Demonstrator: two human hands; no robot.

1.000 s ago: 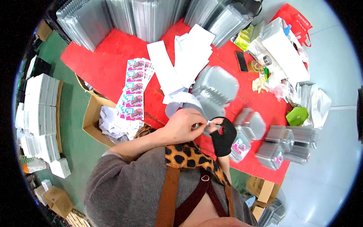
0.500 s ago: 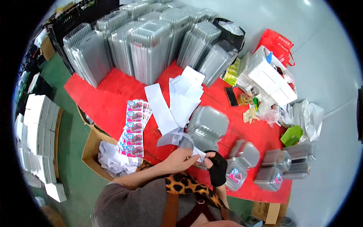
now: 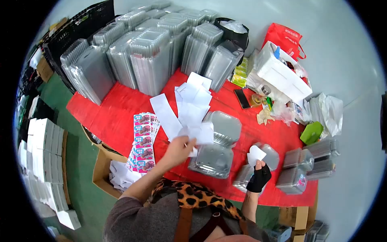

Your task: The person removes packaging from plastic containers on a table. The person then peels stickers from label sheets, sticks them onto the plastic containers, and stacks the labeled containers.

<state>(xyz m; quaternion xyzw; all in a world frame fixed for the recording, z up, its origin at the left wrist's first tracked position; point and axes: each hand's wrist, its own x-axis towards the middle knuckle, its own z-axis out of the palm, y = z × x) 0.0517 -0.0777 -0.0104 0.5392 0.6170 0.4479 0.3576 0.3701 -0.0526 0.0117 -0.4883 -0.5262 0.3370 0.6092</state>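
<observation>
My left hand (image 3: 177,151) is bare, its fingers closed on a white paper strip (image 3: 202,133) over a pile of white strips (image 3: 193,103). In my right hand (image 3: 260,177), which wears a black fingerless glove, a small white label (image 3: 255,154) is held by its edge. That label is above a clear clamshell stack (image 3: 271,156). Between the hands lies a larger open clear clamshell stack (image 3: 213,161). Sheets of pink and blue stickers (image 3: 144,153) lie left of my left hand.
Tall stacks of clear containers (image 3: 151,60) line the back edge. A phone (image 3: 242,99), a tape roll (image 3: 256,99) and a white foam box (image 3: 284,74) are at right. More clamshell stacks (image 3: 291,179) are near the right edge. A carton of paper scraps (image 3: 100,169) stands below left.
My hands have moved apart. The right carried the white label rightward over the small clamshells; the left moved up and left with the paper strip. The view has shifted.
</observation>
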